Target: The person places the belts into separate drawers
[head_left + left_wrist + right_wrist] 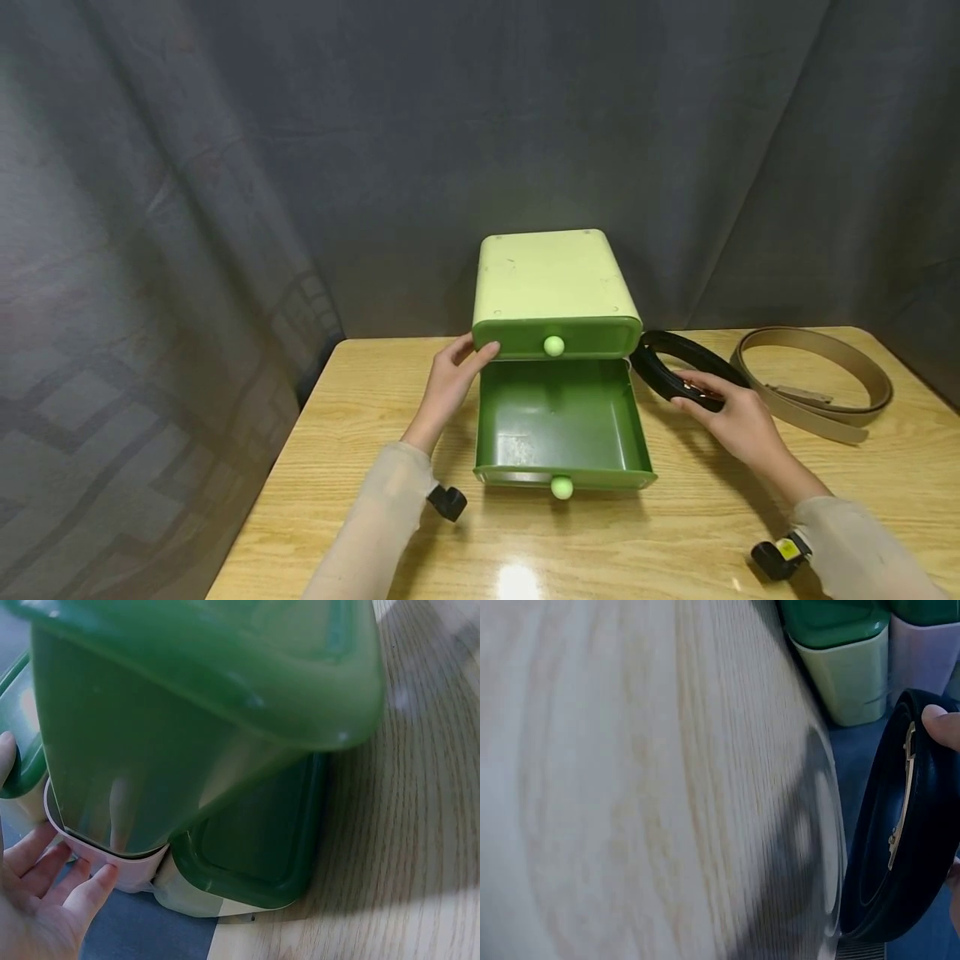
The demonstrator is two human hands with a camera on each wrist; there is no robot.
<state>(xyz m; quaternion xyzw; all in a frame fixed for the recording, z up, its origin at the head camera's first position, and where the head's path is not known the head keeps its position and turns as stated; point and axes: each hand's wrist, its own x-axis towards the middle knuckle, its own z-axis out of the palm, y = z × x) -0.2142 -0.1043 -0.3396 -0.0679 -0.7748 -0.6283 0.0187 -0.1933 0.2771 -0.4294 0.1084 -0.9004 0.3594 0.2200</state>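
Belt [936,817], black, coiled, w/ a gold-tone buckle [903,817], is in the R hand [738,417], just R of the middle drawer [517,477], by the table's [360,383] rear R part; thumb & fingers pinch the band from opposite sides, prob. so the coil doesn't unroll. Looks lifted, but can't tell if its lower rim touches wood. Said drawer, from the 3-tier green/cream/pink cabinet [553,275], is slid out twd the table's front edge, prob. so its inside can be reached from above; top drawer [592,337] & bottom drawer [255,840] are closed. L hand [450,375] grips the cabinet's L front corner, thumb on the top drawer's face, fingers along the pink side, prob. to steady the stack b/c an extended drawer could tip it. Hands well apart, one per side of the cabinet. Tan belt [840,350] lies coiled nr the table's rear R corner, prob. there to be out of the drawer's way. Gray curtain [450,150] hangs behind the rear edge.
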